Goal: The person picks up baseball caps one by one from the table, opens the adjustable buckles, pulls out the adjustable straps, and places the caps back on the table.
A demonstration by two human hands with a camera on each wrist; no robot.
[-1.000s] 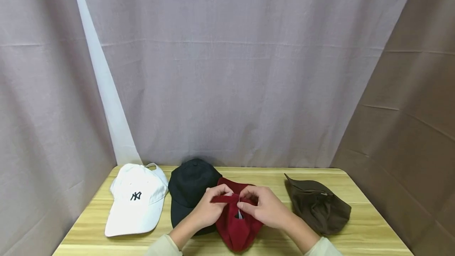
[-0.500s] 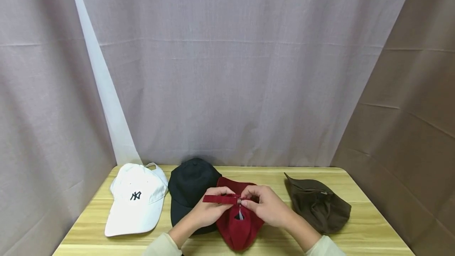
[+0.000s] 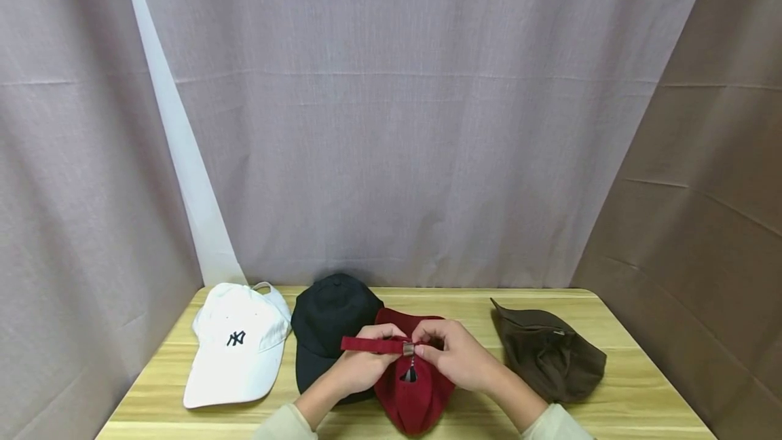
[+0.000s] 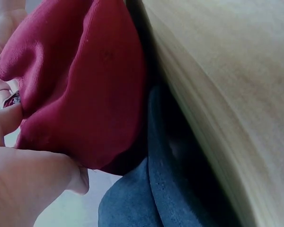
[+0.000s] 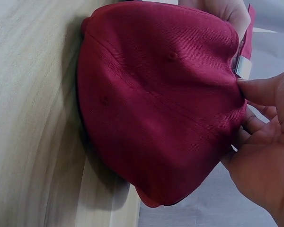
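Both hands hold a dark red baseball cap (image 3: 414, 402) at its back opening, low in the middle of the head view. The left hand (image 3: 362, 367) pinches the cap's edge beside a metal buckle (image 3: 408, 349). From that buckle the loose red strap (image 3: 373, 345) sticks out leftward over the left hand's fingers. On the other side the right hand (image 3: 458, 357) pinches the strap end by the buckle, its thumb close to the metal in the right wrist view. Below the buckle a small dark gap with a whitish bit shows in the cap. The crown fills much of both wrist views.
A black cap (image 3: 332, 314) lies against the red cap's left side. Farther left is a white cap (image 3: 235, 345) with a dark emblem. A dark brown cap (image 3: 550, 355) lies at the right on the wooden table (image 3: 464, 297). Grey curtains (image 3: 391, 155) stand behind.
The red strap's loose end has come out farther to the left through the buckle, and the buckle now shows plainly between the hands. Both hands stay at nearly the same place.
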